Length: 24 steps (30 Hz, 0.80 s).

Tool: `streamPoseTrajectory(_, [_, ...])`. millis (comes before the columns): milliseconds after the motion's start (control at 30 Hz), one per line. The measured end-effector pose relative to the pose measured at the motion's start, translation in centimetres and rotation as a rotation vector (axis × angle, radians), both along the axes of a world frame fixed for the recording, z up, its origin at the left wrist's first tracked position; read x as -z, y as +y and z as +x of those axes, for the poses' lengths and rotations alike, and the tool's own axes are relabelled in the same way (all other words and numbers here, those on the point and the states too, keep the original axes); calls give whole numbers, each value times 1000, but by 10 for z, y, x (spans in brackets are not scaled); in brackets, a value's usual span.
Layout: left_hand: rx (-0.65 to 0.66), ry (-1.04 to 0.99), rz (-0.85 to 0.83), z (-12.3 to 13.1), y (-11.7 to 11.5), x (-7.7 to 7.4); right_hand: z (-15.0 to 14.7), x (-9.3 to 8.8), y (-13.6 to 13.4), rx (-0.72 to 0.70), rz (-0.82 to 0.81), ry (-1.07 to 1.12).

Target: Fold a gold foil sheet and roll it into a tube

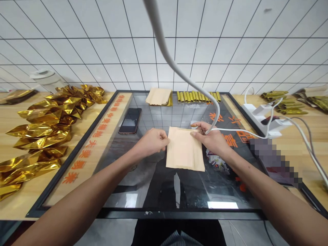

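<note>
A tan sheet of paper [185, 150] with faint vertical creases is held just over the glass tabletop [143, 153]. At its upper left edge my left hand [155, 140] is closed, thumb and fingers pinched together on the paper's side. My right hand [213, 137] grips the upper right corner, thumb on top and the other fingers partly behind it. Beyond the sheet, a small stack of similar tan papers [158, 96] with gold showing at one side lies near the wall. Right of that stack is a row of rolled gold paper tubes [197, 96].
Folded shiny gold foil pieces [51, 126] pile up on the left. A phone [130, 120] lies on the glass. A white cable [176, 68] hangs down in front of my right hand. On the right are a power strip [266, 118] and more gold rolls [289, 106].
</note>
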State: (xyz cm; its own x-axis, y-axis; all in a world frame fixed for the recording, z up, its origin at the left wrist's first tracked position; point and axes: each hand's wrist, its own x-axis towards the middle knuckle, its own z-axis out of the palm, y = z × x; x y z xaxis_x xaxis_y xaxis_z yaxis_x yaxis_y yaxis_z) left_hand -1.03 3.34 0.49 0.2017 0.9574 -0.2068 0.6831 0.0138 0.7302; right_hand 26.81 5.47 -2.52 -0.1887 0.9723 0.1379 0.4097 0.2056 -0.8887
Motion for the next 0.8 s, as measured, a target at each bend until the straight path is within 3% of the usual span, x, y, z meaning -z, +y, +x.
streamPoseTrajectory(133, [24, 336, 449, 6, -11, -7, -3, 3, 1, 31, 85, -130])
streamPoseTrajectory(233, [358, 344, 678, 16, -18, 1, -4, 3, 4, 24, 179, -171])
streamPoseTrajectory(300, [522, 343, 683, 21, -21, 8, -4, 3, 7, 15, 208, -175])
streamPoseTrajectory(367, [576, 355, 622, 25, -23, 13, -3, 0, 7, 16, 221, -205])
streamPoseTrajectory(567, [528, 400, 568, 28, -34, 14, -25, -25, -28, 0, 459, -481])
streamPoseTrajectory(667, [478, 420, 549, 29, -35, 21, -54, -31, -57, -197, 438, -544])
streamPoseTrajectory(800, [428, 476, 549, 30, -38, 37, -88, -41, -90, -238, 363, -659])
